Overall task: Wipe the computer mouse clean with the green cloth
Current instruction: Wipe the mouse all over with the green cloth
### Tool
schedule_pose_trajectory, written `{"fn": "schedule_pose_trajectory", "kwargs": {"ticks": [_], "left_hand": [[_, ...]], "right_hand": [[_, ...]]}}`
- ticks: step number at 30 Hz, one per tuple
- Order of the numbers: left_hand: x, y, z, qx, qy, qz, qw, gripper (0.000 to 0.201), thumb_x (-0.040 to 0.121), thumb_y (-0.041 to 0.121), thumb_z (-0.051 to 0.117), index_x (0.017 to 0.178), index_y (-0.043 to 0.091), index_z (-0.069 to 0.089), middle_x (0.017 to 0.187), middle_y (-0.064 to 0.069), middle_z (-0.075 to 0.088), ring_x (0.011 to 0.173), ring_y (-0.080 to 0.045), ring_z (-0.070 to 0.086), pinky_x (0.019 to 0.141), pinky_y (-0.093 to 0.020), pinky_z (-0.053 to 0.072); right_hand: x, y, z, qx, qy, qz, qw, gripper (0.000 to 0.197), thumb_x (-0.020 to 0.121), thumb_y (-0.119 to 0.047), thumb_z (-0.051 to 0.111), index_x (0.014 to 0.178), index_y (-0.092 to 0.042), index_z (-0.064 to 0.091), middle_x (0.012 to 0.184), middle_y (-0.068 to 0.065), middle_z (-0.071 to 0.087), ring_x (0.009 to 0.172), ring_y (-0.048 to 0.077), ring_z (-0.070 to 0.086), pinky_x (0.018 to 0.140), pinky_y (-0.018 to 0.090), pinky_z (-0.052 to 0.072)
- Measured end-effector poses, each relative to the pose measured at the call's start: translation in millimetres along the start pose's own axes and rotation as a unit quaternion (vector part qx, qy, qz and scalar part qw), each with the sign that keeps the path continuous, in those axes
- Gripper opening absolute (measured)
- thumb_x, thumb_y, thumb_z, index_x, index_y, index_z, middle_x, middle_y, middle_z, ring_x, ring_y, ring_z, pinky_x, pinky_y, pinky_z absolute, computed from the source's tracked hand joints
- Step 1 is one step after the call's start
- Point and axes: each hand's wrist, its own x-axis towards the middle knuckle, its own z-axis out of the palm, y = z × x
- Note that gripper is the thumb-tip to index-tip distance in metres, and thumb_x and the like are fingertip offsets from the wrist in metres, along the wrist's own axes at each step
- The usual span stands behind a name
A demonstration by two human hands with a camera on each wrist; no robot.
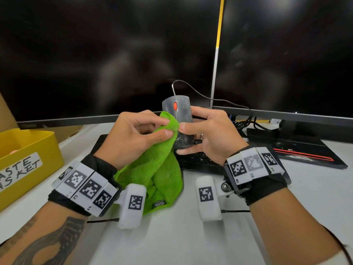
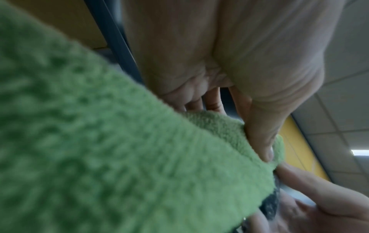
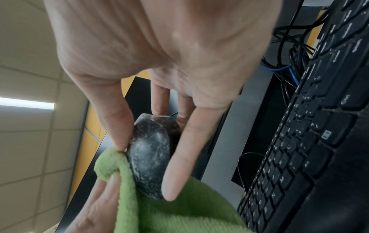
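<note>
A black wired mouse point(image 1: 179, 115) with an orange scroll wheel is held up above the keyboard, its rear speckled with white dust point(image 3: 149, 159). My right hand point(image 1: 202, 131) grips it, thumb on its left side, fingers round its right side and underside. My left hand point(image 1: 137, 134) pinches a fold of the green cloth point(image 1: 152, 165) between thumb and fingers and holds it against the mouse's left side. The rest of the cloth point(image 2: 99, 149) hangs down to the desk. The mouse's underside is hidden.
A black keyboard point(image 1: 196, 159) lies under the hands on the white desk point(image 1: 172, 241). Two dark monitors point(image 1: 95, 54) stand behind. A yellow waste basket point(image 1: 24, 161) sits at the left, a black mouse pad point(image 1: 298, 150) at the right, cables point(image 1: 246, 121) behind.
</note>
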Motion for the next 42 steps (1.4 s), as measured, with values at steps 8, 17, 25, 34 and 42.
{"fn": "schedule_pose_trajectory", "kwargs": {"ticks": [8, 17, 25, 34, 42], "left_hand": [[0, -4, -7, 0.048, 0.031, -0.032, 0.998, 0.018, 0.073, 0.016, 0.085, 0.090, 0.017, 0.081, 0.084, -0.016, 0.069, 0.075, -0.020, 0.063, 0.078, -0.040, 0.057], [4, -11, -12, 0.133, 0.084, -0.005, 0.988, 0.030, 0.096, -0.003, 0.070, 0.096, 0.023, 0.056, 0.103, -0.009, 0.064, 0.088, -0.008, 0.063, 0.078, -0.029, 0.054], [5, -8, 1, 0.093, 0.014, -0.080, 0.992, 0.028, 0.091, 0.032, 0.058, 0.099, 0.025, 0.084, 0.120, -0.003, 0.076, 0.119, -0.019, 0.068, 0.114, -0.049, 0.045], [1, -4, 8, -0.037, 0.018, -0.138, 0.990, 0.050, 0.085, 0.059, 0.070, 0.103, 0.015, 0.085, 0.119, -0.010, 0.072, 0.120, -0.030, 0.070, 0.116, -0.059, 0.044], [5, 5, 9, -0.171, 0.073, -0.154, 0.970, 0.034, 0.104, 0.022, 0.057, 0.091, 0.002, 0.081, 0.093, -0.015, 0.082, 0.085, -0.018, 0.079, 0.073, -0.025, 0.061]], "right_hand": [[0, -3, -6, 0.018, 0.023, -0.008, 1.000, 0.037, 0.089, 0.002, 0.070, 0.122, -0.013, 0.074, 0.112, 0.025, 0.074, 0.092, 0.034, 0.074, 0.073, 0.053, 0.064], [1, -2, -7, 0.024, 0.013, 0.003, 1.000, 0.034, 0.091, 0.003, 0.066, 0.122, -0.009, 0.073, 0.104, 0.014, 0.072, 0.096, 0.032, 0.070, 0.074, 0.055, 0.064], [3, 0, -1, 0.033, 0.014, -0.005, 0.999, 0.036, 0.090, 0.000, 0.069, 0.125, -0.007, 0.067, 0.102, 0.023, 0.073, 0.086, 0.031, 0.073, 0.064, 0.045, 0.062], [4, 5, 10, 0.024, 0.006, -0.006, 1.000, 0.041, 0.086, -0.002, 0.077, 0.125, -0.003, 0.062, 0.103, 0.014, 0.074, 0.085, 0.027, 0.076, 0.062, 0.044, 0.062], [9, 8, -2, -0.010, 0.108, 0.010, 0.994, 0.007, 0.088, -0.022, 0.079, 0.093, -0.016, 0.077, 0.096, 0.001, 0.074, 0.087, 0.024, 0.068, 0.084, 0.051, 0.064]]}}
